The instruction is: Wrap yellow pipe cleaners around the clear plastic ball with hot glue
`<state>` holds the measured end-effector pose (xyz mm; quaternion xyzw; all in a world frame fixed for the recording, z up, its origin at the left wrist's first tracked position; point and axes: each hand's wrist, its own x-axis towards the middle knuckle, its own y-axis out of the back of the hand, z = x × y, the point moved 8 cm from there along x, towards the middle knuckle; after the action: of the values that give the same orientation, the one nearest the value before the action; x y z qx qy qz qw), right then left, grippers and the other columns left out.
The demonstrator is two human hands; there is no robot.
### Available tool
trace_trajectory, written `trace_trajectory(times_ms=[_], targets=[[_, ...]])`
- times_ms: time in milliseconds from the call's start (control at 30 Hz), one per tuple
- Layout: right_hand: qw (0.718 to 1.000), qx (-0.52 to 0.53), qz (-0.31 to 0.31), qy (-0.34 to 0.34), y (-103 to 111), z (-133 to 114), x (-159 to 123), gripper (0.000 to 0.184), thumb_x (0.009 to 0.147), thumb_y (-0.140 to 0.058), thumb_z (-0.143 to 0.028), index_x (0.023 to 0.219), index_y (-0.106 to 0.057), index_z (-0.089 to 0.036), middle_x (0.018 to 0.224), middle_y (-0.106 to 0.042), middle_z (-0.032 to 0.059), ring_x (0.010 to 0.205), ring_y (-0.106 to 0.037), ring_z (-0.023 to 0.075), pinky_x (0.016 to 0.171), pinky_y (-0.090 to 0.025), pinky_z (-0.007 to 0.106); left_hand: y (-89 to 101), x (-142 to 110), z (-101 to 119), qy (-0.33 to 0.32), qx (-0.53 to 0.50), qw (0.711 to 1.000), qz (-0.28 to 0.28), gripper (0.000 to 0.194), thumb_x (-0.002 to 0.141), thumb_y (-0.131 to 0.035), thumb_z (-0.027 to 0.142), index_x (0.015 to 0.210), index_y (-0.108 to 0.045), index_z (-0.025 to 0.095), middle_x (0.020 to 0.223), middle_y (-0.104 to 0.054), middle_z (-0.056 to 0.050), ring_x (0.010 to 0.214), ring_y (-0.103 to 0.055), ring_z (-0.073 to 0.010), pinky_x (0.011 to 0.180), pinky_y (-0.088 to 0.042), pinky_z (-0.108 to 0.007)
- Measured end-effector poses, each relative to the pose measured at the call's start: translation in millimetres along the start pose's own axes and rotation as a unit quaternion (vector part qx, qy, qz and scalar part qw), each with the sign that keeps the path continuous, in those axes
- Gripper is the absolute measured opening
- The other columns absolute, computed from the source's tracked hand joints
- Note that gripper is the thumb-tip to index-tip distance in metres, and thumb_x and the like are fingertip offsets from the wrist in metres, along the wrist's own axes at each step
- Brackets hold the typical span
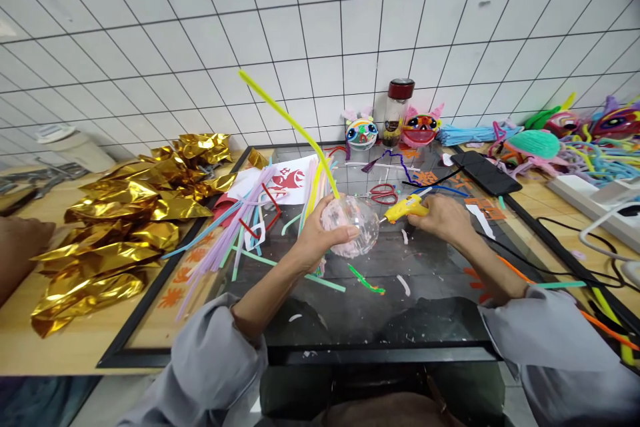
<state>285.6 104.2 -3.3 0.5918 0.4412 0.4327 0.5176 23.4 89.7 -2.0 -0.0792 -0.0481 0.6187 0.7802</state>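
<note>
My left hand [321, 232] is wrapped round a clear plastic ball [367, 225] with pale pink patches on it. From the ball's top a long yellow pipe cleaner [295, 125] rises, leaning up to the left. A yellow hot glue gun [403, 207] is gripped in my right hand [444, 219], its nozzle pointing at the right side of the ball. Whether the nozzle touches the ball I cannot tell. Red-handled scissors [384, 194] lie just beyond the gun. A short green and orange pipe cleaner piece [366, 279] lies on the dark tabletop below the ball.
Crumpled gold foil [145, 213] and another person's hand [25, 240] are at the left. Bundled pipe cleaners [225, 227] lie left of the ball. Along the wall stand a lidded bottle [397, 113] and decorated balls [361, 133]. A phone [486, 172] and power strip [600, 203] are rightward.
</note>
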Motion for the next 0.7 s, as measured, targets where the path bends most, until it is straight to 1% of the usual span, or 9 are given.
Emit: trace_trajectory(times_ms=[100, 167, 200, 267, 333, 400, 500, 600, 700], targets=[[0.998, 0.033, 0.044, -0.024, 13.7, 7.4, 1.9, 0.038, 0.078, -0.058, -0.049, 0.092, -0.068, -0.015, 0.085, -0.074, 0.0133, 0.081, -0.070, 0.0301, 0.058, -0.043, 0.032, -1.0, 0.4, 0.0, -0.005, 0.015, 1.000, -0.004, 0.079, 0.047, -0.087, 0.032, 0.119, -0.058, 0.016, 0.105, -0.067, -0.005, 0.104, -0.061, -0.0249, 0.096, -0.048, -0.035], [0.991, 0.089, 0.100, -0.021, 26.5, 7.9, -2.5, 0.041, 0.079, -0.055, -0.051, 0.098, -0.064, -0.015, 0.087, -0.073, 0.0119, 0.081, -0.070, 0.0275, 0.062, -0.046, 0.032, -2.5, 0.4, -0.3, -0.008, 0.031, 0.999, -0.009, 0.080, 0.048, -0.087, 0.033, 0.121, -0.057, 0.016, 0.105, -0.067, -0.005, 0.103, -0.061, -0.0249, 0.095, -0.048, -0.035], [0.975, 0.162, 0.153, -0.009, 35.8, 7.2, -7.8, 0.039, 0.076, -0.058, -0.050, 0.095, -0.063, -0.016, 0.086, -0.072, 0.0101, 0.078, -0.069, 0.0255, 0.063, -0.048, 0.031, -2.9, 0.4, -0.4, -0.010, 0.040, 0.999, -0.010, 0.081, 0.049, -0.086, 0.033, 0.122, -0.056, 0.015, 0.106, -0.066, -0.006, 0.103, -0.061, -0.0249, 0.095, -0.048, -0.035], [0.920, 0.295, 0.252, 0.046, 51.8, 2.3, -23.3, 0.033, 0.074, -0.062, -0.049, 0.090, -0.060, -0.020, 0.081, -0.069, 0.0052, 0.071, -0.066, 0.0209, 0.062, -0.049, 0.030, -2.9, 0.2, -0.1, -0.014, 0.062, 0.998, -0.005, 0.083, 0.048, -0.087, 0.034, 0.122, -0.056, 0.015, 0.110, -0.065, -0.007, 0.106, -0.060, -0.0255, 0.096, -0.048, -0.035], [0.883, 0.335, 0.318, 0.081, 60.0, -3.3, -39.7, 0.035, 0.070, -0.068, -0.049, 0.089, -0.058, -0.021, 0.076, -0.066, 0.0021, 0.064, -0.062, 0.0180, 0.058, -0.048, 0.029, -3.2, -0.4, 0.8, -0.020, 0.084, 0.996, -0.001, 0.084, 0.048, -0.087, 0.035, 0.123, -0.055, 0.015, 0.114, -0.065, -0.008, 0.107, -0.060, -0.0258, 0.096, -0.047, -0.035], [0.863, 0.336, 0.362, 0.104, 64.3, -9.3, -53.1, 0.034, 0.070, -0.070, -0.048, 0.089, -0.057, -0.022, 0.077, -0.065, 0.0015, 0.061, -0.060, 0.0164, 0.056, -0.048, 0.029, -5.8, -1.6, 0.8, -0.020, 0.093, 0.995, -0.012, 0.085, 0.048, -0.087, 0.034, 0.124, -0.054, 0.014, 0.111, -0.066, -0.008, 0.105, -0.061, -0.0253, 0.094, -0.048, -0.035], [0.851, 0.296, 0.414, 0.131, 69.5, -16.6, -66.7, 0.032, 0.072, -0.071, -0.046, 0.090, -0.057, -0.022, 0.078, -0.064, 0.0015, 0.060, -0.060, 0.0163, 0.057, -0.049, 0.029, -11.5, -4.3, -1.8, -0.007, 0.086, 0.995, -0.041, 0.089, 0.049, -0.088, 0.034, 0.128, -0.051, 0.013, 0.106, -0.068, -0.008, 0.100, -0.064, -0.0245, 0.091, -0.050, -0.036], [0.842, 0.250, 0.449, 0.165, 73.7, -22.2, -74.8, 0.032, 0.074, -0.071, -0.043, 0.093, -0.057, -0.022, 0.080, -0.066, 0.0021, 0.062, -0.062, 0.0171, 0.057, -0.050, 0.029, -14.1, -7.0, -4.2, 0.000, 0.105, 0.993, -0.058, 0.093, 0.051, -0.089, 0.036, 0.133, -0.049, 0.014, 0.111, -0.067, -0.009, 0.103, -0.063, -0.0247, 0.093, -0.049, -0.036], [0.834, 0.224, 0.465, 0.195, 76.3, -25.6, -80.1, 0.032, 0.075, -0.072, -0.041, 0.096, -0.057, -0.021, 0.081, -0.066, 0.0026, 0.063, -0.064, 0.0174, 0.057, -0.051, 0.029, -15.5, -8.8, -4.2, -0.005, 0.130, 0.989, -0.069, 0.093, 0.052, -0.089, 0.038, 0.133, -0.051, 0.016, 0.119, -0.065, -0.010, 0.106, -0.062, -0.0257, 0.094, -0.049, -0.036]])
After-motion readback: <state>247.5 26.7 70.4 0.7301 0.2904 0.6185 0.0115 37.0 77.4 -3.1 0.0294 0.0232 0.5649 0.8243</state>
